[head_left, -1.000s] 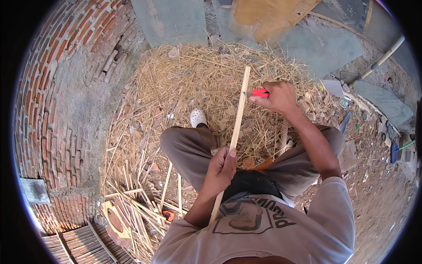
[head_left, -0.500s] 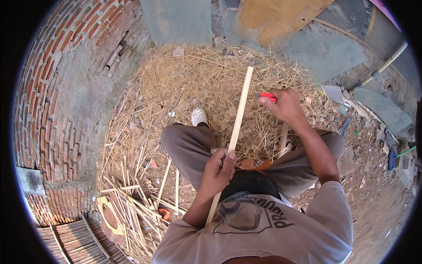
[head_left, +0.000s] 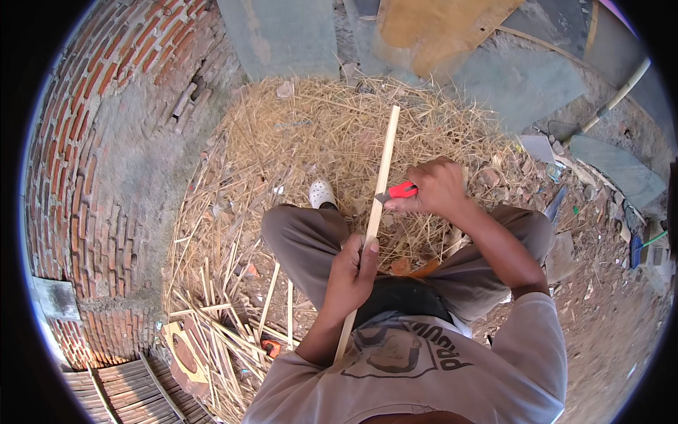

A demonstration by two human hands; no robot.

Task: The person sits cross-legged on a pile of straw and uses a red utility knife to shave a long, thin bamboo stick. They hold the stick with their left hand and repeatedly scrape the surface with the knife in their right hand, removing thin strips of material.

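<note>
A long pale strip of wood slants up and away from my lap, its lower end against my shirt. Around its lower part my left hand is closed, thumb on top. In my right hand is a red-handled utility knife. Its dark blade meets the right edge of the strip, about midway between my left hand and the far tip. The right fingers wrap the handle and hide part of it.
Dry shavings cover the ground ahead of me. Several cut strips lie in a heap at my left, with an orange tool among them. A brick wall rises on the left. Flat grey sheets stand at the far side.
My right hand has brought the knife left and nearer to me, from beside the strip onto its edge. The left hand keeps its grip on the strip.
</note>
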